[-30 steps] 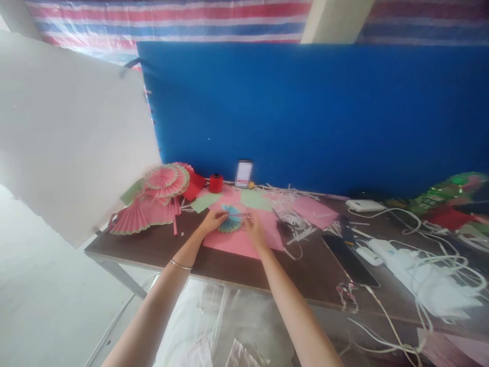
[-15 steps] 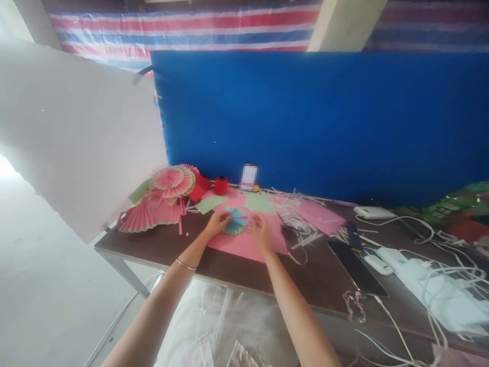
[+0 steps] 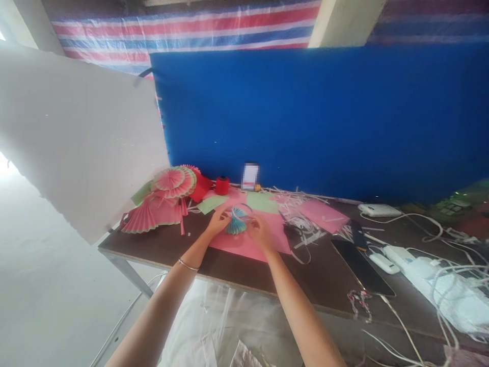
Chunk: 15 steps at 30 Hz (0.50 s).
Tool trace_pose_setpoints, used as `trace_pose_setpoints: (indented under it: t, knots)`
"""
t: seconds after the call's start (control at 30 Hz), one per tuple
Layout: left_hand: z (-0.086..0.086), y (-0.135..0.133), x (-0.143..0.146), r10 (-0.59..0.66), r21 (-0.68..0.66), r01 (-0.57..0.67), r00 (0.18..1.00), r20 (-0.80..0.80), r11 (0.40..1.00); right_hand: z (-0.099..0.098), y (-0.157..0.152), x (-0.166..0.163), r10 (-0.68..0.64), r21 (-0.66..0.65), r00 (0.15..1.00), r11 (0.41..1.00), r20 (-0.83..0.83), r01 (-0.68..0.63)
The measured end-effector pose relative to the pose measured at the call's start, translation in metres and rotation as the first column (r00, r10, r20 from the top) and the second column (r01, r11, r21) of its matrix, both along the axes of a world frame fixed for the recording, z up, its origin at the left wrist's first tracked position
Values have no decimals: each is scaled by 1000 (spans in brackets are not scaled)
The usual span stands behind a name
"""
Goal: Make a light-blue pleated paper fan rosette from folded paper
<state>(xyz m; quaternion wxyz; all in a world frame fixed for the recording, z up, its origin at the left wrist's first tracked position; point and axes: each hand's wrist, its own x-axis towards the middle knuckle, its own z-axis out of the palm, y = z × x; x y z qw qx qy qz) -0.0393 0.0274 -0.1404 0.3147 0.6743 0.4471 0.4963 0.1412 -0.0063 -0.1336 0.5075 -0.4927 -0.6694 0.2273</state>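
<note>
A small blue pleated paper fan (image 3: 237, 221) with paler edges is held over pink paper (image 3: 273, 232). My left hand (image 3: 219, 223) pinches it at its left edge. On the other side, the bent fingers of my right hand (image 3: 260, 232) are closed on a thin pale strip (image 3: 247, 206), which curves above the fan. Where the strip meets the fan is too blurred to make out.
Finished-looking pink and green pleated fans (image 3: 173, 183) are piled at the left. Behind are a red thread spool (image 3: 222, 185) and green paper (image 3: 263, 202). Paper scraps (image 3: 301, 224), a phone (image 3: 362, 267) and a power strip with tangled white cables (image 3: 424, 278) lie rightward.
The thin strip now arcs higher over the fan. Both hands stay nearly in place, and the fan is turned slightly between them. The whole view has shifted a little.
</note>
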Motion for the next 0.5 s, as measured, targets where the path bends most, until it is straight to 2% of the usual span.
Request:
trace_pose_setpoints:
  t: [0.13,0.27,0.33,0.4,0.5]
  knots:
    - [1,-4,0,90,119,-78,991,-100,990,-1,1,0,26,-13,999,1000,37,-26]
    - [3,-6,-4,223,282,-166,957,-185,945,-5,3,0,24,-15,998,1000,64,-23]
    - [4,-6,-6,192,329,-105,950,-246,938,-7,3,1,19,-11,997,1000,74,-18]
    - [5,-6,-8,104,358,19,941,-321,934,-8,3,2,7,-1,997,1000,76,-7]
    - [7,-7,-6,-9,333,151,920,-392,931,-9,4,3,-24,27,998,999,62,22]
